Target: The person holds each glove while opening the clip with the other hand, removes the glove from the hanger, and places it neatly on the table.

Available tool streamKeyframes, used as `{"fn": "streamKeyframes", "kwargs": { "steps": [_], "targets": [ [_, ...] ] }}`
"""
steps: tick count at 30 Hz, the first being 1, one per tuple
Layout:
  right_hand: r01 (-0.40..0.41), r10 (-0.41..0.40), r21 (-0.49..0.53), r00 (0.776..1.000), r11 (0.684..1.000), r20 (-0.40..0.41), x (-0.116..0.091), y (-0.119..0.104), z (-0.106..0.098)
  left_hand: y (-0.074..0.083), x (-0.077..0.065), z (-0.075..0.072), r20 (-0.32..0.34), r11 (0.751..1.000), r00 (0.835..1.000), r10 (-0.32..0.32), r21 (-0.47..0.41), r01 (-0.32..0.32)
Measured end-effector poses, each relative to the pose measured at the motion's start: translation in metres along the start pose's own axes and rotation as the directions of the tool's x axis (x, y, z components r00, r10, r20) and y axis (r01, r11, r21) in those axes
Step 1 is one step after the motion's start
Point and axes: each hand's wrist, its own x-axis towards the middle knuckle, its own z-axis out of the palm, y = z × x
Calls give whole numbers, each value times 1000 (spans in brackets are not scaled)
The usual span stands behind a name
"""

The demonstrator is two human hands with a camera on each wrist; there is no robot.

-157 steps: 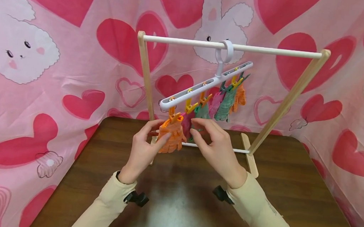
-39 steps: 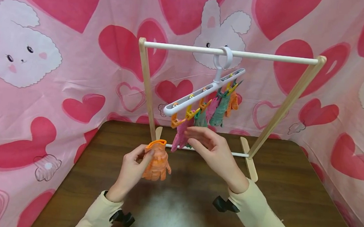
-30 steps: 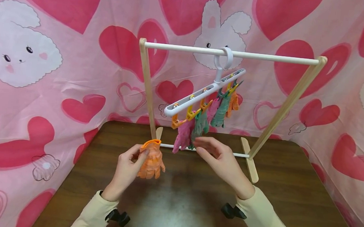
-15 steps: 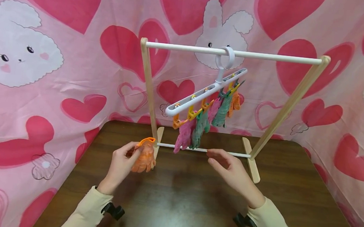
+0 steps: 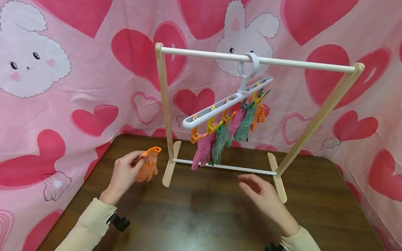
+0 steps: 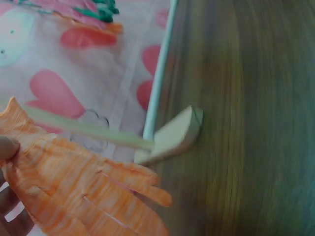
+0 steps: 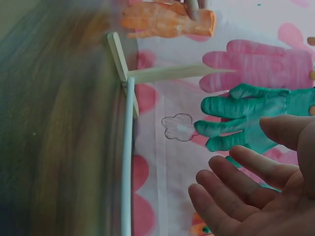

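Note:
My left hand (image 5: 122, 175) pinches a small orange knit glove (image 5: 148, 166) near its cuff. The glove hangs fingers down, left of the rack, and fills the lower left of the left wrist view. My right hand (image 5: 265, 197) is held over the table at the right with relaxed fingers and nothing in it. From the white hanger (image 5: 220, 103), colored clips hold a pink glove (image 5: 203, 151), a green glove (image 5: 221, 145) and more gloves behind. At the hanger's near end an orange clip (image 5: 196, 135) carries nothing. In the right wrist view the green glove (image 7: 251, 110) shows beyond my fingers.
The hanger hooks over the white top bar (image 5: 298, 64) of a wooden-legged rack. The rack's flat feet (image 5: 170, 170) and low crossbar (image 5: 233, 168) rest on the brown table (image 5: 193, 219). A pink heart-and-rabbit cloth (image 5: 95, 70) surrounds the table.
The orange glove, clipped on the hanger earlier, came off in my left hand and moved left and away from the rack. My right hand withdrew from the hanging gloves rightward and down.

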Motion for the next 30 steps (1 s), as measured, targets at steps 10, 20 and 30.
{"fn": "streamKeyframes", "kwargs": {
  "steps": [10, 20, 30],
  "targets": [
    [-67, 67, -28, 997, 997, 29, -4, 6, -4, -33, 20, -6, 22, 957, 987, 156, 242, -157],
    [-110, 110, 0, 993, 994, 43, -6, 11, -6, -50, 25, 12, 256, 846, 944, 208, 438, -305],
    [-106, 106, -17, 994, 994, 39, -8, 16, -3, -50, -4, 34, 466, 855, 885, 14, 453, -252]
  ]
}}
